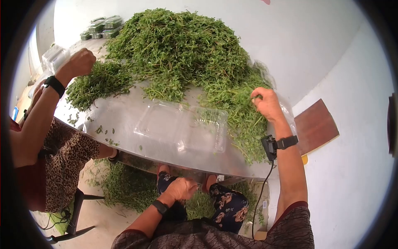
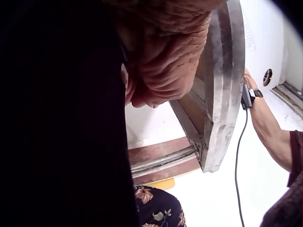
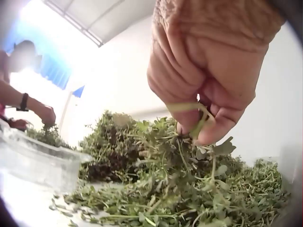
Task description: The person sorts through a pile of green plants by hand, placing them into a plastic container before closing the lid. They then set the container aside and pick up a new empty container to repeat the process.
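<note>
A large heap of green herb sprigs [image 1: 182,50] covers the plastic-sheeted table [image 1: 124,116]. My right hand [image 1: 265,103] is at the heap's right side and pinches a few sprigs [image 3: 201,120] between thumb and fingers [image 3: 194,132], just above the loose herbs [image 3: 165,184]. An open clear clamshell box [image 1: 182,128] lies empty near the table's front edge; it also shows at the left of the right wrist view [image 3: 38,161]. My left hand [image 1: 182,189] hangs below the table over my lap, its fingers [image 2: 156,85] curled in, with nothing seen in it.
Another person's hand [image 1: 81,62] grips herbs at the heap's left side. Filled clamshell boxes [image 1: 103,27] stand at the far end and empty ones [image 1: 54,56] at the far left. Herb scraps [image 1: 128,186] litter the floor. The metal table edge [image 2: 225,94] is beside my left hand.
</note>
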`<state>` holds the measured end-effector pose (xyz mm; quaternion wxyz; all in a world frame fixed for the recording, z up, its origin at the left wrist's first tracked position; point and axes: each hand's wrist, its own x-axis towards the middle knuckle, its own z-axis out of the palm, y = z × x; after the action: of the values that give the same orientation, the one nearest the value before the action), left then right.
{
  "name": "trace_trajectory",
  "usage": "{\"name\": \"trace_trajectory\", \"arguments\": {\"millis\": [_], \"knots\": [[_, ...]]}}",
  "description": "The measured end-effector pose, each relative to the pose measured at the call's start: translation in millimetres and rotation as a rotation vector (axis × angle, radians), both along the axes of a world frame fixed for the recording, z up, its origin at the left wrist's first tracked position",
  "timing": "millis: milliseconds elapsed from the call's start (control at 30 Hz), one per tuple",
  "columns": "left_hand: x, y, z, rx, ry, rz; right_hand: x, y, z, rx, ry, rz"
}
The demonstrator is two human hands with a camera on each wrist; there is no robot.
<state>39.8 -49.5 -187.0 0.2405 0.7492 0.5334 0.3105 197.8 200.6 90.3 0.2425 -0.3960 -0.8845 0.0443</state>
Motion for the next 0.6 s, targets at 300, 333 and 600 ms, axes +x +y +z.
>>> {"name": "trace_trajectory", "arguments": {"millis": [300, 333, 600], "knots": [[-2, 0, -11, 0.024, -0.037, 0.035, 35, -14, -37, -0.381, 0.242, -0.156], [-4, -2, -10, 0.01, -0.048, 0.029, 36, -18, -44, -0.322, 0.206, -0.134], [-21, -26, 86, 0.372, -0.154, 0.045, 49, -61, -56, -0.035, -0.033, -0.251]]}}
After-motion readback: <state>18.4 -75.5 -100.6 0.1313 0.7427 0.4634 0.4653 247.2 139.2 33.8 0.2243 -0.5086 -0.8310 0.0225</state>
